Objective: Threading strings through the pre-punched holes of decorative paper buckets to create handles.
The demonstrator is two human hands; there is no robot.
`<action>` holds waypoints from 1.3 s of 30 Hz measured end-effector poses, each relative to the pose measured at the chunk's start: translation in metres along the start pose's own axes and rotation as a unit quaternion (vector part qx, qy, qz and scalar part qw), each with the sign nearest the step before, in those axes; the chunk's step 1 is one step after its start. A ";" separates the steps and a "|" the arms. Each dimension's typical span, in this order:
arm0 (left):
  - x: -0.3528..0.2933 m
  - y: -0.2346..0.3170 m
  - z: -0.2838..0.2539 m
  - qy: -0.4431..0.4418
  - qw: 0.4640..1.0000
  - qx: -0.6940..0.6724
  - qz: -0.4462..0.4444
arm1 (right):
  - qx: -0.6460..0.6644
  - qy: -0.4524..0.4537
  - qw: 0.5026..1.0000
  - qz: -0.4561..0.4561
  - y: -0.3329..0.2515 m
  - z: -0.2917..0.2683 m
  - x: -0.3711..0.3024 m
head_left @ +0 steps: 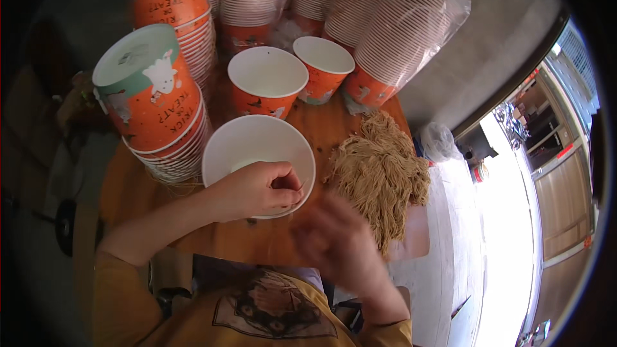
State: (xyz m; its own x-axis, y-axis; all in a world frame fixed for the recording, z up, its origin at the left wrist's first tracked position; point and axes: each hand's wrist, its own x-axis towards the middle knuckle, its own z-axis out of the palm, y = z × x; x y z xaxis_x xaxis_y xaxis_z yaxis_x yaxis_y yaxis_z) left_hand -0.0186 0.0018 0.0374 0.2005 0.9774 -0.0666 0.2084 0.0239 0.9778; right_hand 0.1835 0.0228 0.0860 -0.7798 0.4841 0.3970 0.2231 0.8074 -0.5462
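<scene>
A white-lined paper bucket (241,138) stands on the wooden table in front of me, its mouth tilted toward me. My left hand (263,187) reaches over that mouth, thumb and forefinger closed in a pinch by the right side of the rim. What sits between the fingertips is too small to make out; a fine line like a thread shows beside them. My right hand (337,231) is smeared by motion at the table's near edge, right of the bucket and apart from it. To the right lies a heap of tan string (382,177).
Upside-down stacks of orange and green paper buckets (154,93) stand at the left. Behind are two upright buckets, an orange one (267,80) and another (323,67). Bagged stacks of buckets (405,26) line the back by a grey wall (495,38). A bright doorway lies at right.
</scene>
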 end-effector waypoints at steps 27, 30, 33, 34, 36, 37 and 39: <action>0.050 0.017 0.032 -0.068 0.987 -0.131 -0.070 | 0.133 0.118 0.967 0.181 0.108 -0.009 -0.007; 0.052 0.017 0.032 -0.059 0.984 -0.136 -0.098 | 0.235 0.159 0.933 0.224 0.094 -0.005 -0.021; 0.057 0.018 0.034 -0.071 0.985 -0.122 -0.096 | 0.212 0.187 0.933 0.224 0.085 0.003 -0.036; 0.058 0.018 0.034 -0.071 0.985 -0.122 -0.098 | 0.148 0.209 0.952 0.166 0.083 0.007 -0.036; 0.059 0.018 0.035 -0.062 0.984 -0.135 -0.093 | 0.031 0.202 0.966 0.160 0.071 0.007 -0.034; 0.059 0.019 0.035 -0.062 0.984 -0.136 -0.094 | -0.014 0.223 0.962 0.154 0.068 0.012 -0.033; 0.058 0.021 0.036 -0.061 0.984 -0.139 -0.095 | -0.059 0.243 0.957 0.148 0.066 0.014 -0.032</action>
State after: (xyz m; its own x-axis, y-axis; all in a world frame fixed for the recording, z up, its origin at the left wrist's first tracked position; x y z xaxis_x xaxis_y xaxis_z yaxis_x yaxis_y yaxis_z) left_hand 0.0318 0.0517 0.0466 0.3011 0.9176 -0.2596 -0.0129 0.2761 0.9610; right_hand 0.2153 0.0561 0.0269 -0.3140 0.7737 0.5502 0.4781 0.6296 -0.6125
